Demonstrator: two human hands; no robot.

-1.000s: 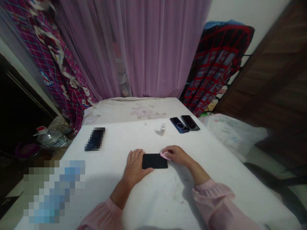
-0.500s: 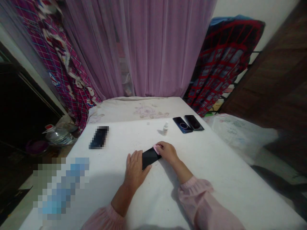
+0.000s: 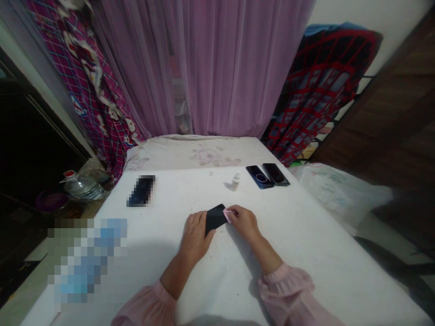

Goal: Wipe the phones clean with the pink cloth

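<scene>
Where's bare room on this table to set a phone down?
Bare: the table from the right hand to its right edge; also between blurred phone and small bottle. Crowded: the middle, around the left hand, pink cloth and black phone, and the two phones by the bottle.

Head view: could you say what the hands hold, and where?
Left hand pins the black phone by its near end; right hand pinches a pink cloth.

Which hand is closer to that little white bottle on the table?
Right. The right hand, pinching a pink cloth, is this side of the bottle; the left hand lies farther back and leftward, resting on the black phone.
</scene>
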